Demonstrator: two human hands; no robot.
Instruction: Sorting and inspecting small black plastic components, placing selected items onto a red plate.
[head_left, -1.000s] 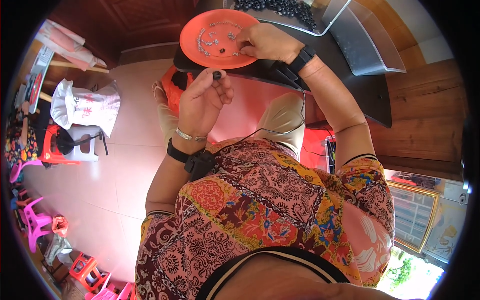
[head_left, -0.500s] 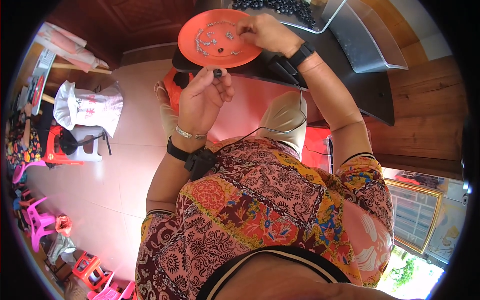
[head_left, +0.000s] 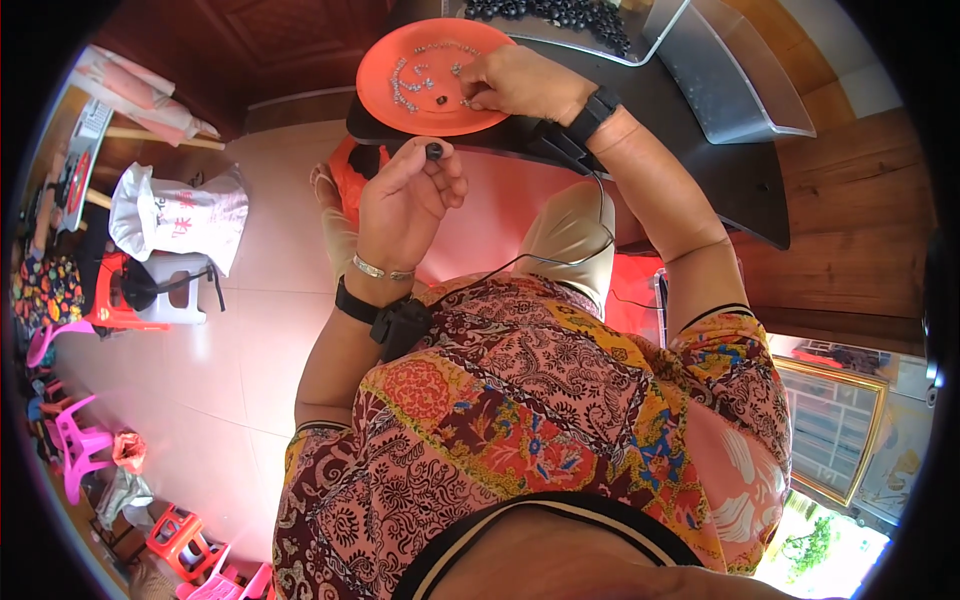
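Note:
Between the thumb and forefinger of my left hand (head_left: 405,205) is a small round black part (head_left: 434,151), held just off the near edge of an orange-red plate (head_left: 372,80). Small silvery metal pieces (head_left: 402,88) lie on the plate in a curved row and loose clusters, with one small dark piece (head_left: 441,100) among them. My right hand (head_left: 530,82) reaches over the plate's right side, its fingertips pinched together low at the metal pieces. Whatever is between those fingertips is too small to make out.
A clear tray (head_left: 645,58) with many black round parts stands behind the plate on the black table (head_left: 690,170). To its right is a clear plastic bin (head_left: 722,95). A thin cable (head_left: 560,262) runs between my wrist devices. A white sack (head_left: 180,215) stands at left.
My right hand has moved down and slightly left, its fingertips now lower on the plate's right side. My left hand stays nearly still with the black part.

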